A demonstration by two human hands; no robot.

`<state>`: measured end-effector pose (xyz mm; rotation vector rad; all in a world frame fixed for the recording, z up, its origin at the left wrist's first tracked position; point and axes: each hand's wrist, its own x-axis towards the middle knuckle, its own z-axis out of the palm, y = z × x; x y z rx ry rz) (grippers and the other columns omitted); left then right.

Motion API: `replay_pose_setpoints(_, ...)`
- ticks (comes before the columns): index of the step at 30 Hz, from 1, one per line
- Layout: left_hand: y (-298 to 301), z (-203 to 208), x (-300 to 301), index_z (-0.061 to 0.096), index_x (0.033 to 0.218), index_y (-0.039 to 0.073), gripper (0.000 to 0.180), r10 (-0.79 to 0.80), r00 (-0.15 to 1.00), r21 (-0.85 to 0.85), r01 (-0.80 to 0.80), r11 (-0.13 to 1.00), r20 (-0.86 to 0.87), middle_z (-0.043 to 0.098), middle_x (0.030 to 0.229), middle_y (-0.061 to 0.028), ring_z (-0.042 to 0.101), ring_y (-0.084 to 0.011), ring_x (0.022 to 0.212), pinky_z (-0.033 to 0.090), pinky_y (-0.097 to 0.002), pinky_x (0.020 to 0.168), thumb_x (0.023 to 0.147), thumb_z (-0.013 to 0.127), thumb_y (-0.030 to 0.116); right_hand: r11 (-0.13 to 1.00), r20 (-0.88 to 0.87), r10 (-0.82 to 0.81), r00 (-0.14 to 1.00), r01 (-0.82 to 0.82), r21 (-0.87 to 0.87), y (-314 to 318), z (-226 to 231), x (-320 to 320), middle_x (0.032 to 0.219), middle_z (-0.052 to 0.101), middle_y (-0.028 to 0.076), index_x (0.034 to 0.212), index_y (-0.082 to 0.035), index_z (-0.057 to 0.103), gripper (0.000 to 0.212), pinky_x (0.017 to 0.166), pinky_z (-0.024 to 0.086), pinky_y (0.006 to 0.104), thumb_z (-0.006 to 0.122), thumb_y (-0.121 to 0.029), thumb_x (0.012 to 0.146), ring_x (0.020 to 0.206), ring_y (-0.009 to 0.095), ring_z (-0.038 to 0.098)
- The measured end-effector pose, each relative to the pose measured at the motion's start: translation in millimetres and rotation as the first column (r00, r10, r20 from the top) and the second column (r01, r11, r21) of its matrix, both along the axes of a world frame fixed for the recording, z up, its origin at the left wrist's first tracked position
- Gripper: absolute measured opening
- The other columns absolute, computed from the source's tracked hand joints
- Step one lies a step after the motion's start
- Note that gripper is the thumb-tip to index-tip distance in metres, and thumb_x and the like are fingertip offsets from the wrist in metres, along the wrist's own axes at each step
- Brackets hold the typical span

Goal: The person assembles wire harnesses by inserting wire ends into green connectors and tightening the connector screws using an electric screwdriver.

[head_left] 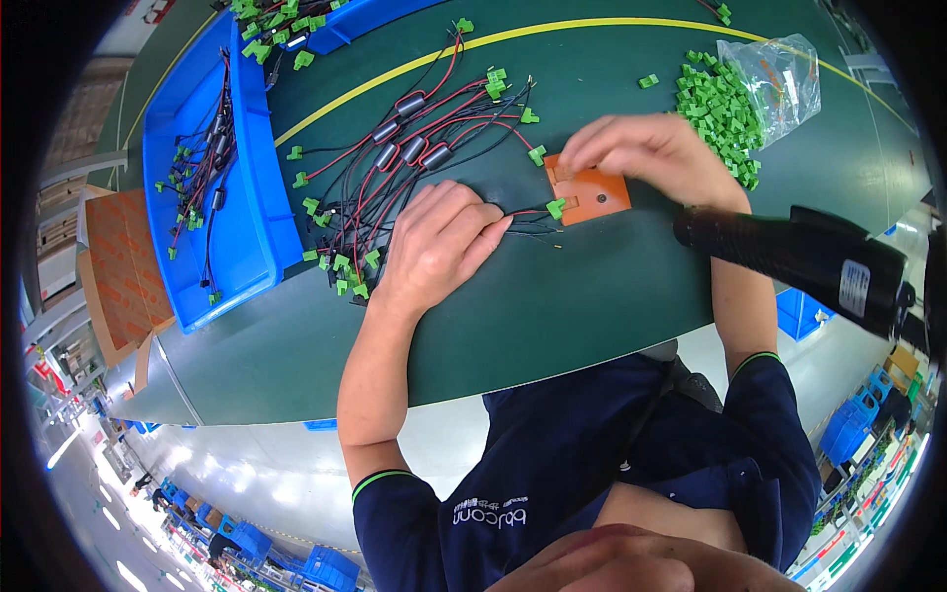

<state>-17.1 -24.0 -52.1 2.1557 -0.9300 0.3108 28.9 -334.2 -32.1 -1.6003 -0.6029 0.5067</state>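
Note:
My left hand point(444, 237) is closed in a pinch on a red and black wire lead point(523, 212). Its green connector point(555, 208) sits at the lower notch of a flat orange block point(602, 196), and several bare black wire ends lie beside it. Over the block's upper left part, my right hand point(646, 153) is loosely curled. Its thumb and index finger look apart, and I see nothing between them. A pile of similar cable assemblies point(385, 158), with dark cylinders and green connectors, lies beyond and left of my left hand.
A blue bin point(281, 212) with more cables stands at the left. Loose green connectors point(718, 113) are heaped at the far right beside a clear plastic bag point(786, 89). A black, screwdriver-like power tool point(799, 252) crosses in front of my right forearm.

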Motion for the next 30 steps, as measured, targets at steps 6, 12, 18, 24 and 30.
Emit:
replay_pose_setpoints(6, 1.8, 4.2, -1.7, 0.071, 0.085, 0.002, 0.012, 0.018, 0.996, 0.010, -0.017, 1.000, -0.085, 0.060, 0.076, -0.0075, 0.058, -0.0260, 0.069, 0.047, -0.0382, 0.066, 0.082, 0.082, 0.006, 0.637, -0.037, 0.159, 0.987, -0.074, 0.767, -36.3, 20.9, 3.1, 0.112, 0.062, 0.015, 0.151, -0.014, 0.050, 0.069, 0.098, 0.049, 0.0572, 0.043, -0.065, 0.105, 0.091, 0.028, 0.064)
replay_pose_setpoints(12, -2.4, 7.0, -4.2, 0.070, 0.083, 0.003, 0.012, 0.079, 0.963, 0.034, -0.073, 0.997, -0.256, 0.054, 0.069, -0.0056, 0.056, -0.0241, 0.065, 0.042, -0.0378, 0.064, 0.084, 0.080, 0.009, 0.862, 0.403, -0.338, 0.850, 0.109, 0.495, -20.9, 44.5, -30.9, 0.092, 0.057, 0.009, 0.156, -0.013, 0.038, 0.067, 0.078, 0.052, 0.0474, 0.065, -0.038, 0.100, 0.076, 0.022, 0.058)
replay_pose_setpoints(18, -3.5, 8.0, -3.6, 0.071, 0.084, 0.004, 0.009, 0.091, 0.967, 0.017, -0.090, 0.996, -0.239, 0.053, 0.069, -0.0045, 0.052, -0.0199, 0.061, 0.040, -0.0355, 0.061, 0.084, 0.080, 0.006, 0.598, -0.088, -0.551, 0.830, 0.466, 0.652, -3.1, 47.9, -38.7, 0.097, 0.054, 0.005, 0.145, -0.009, 0.045, 0.061, 0.079, 0.050, 0.0435, 0.075, -0.033, 0.098, 0.085, 0.017, 0.054)
replay_pose_setpoints(24, -2.1, 5.7, -3.4, 0.071, 0.084, 0.004, 0.010, 0.087, 0.969, 0.012, -0.087, 0.996, -0.232, 0.052, 0.068, -0.0042, 0.050, -0.0191, 0.060, 0.039, -0.0351, 0.060, 0.084, 0.081, 0.006, 0.527, -0.203, -0.494, 0.846, 0.477, 0.704, -1.8, 49.3, -41.2, 0.099, 0.051, 0.002, 0.144, -0.013, 0.048, 0.073, 0.082, 0.049, 0.0418, 0.074, -0.057, 0.092, 0.086, 0.015, 0.052)
replay_pose_setpoints(30, -1.1, 6.0, -3.1, 0.071, 0.084, 0.003, 0.010, 0.094, 0.967, 0.015, -0.093, 0.996, -0.236, 0.053, 0.068, -0.0041, 0.051, -0.0192, 0.060, 0.040, -0.0349, 0.061, 0.084, 0.080, 0.007, 0.558, -0.189, -0.489, 0.851, 0.472, 0.682, -1.2, 42.9, -42.7, 0.099, 0.051, 0.000, 0.144, -0.015, 0.048, 0.074, 0.083, 0.048, 0.0416, 0.074, -0.059, 0.091, 0.086, 0.015, 0.052)
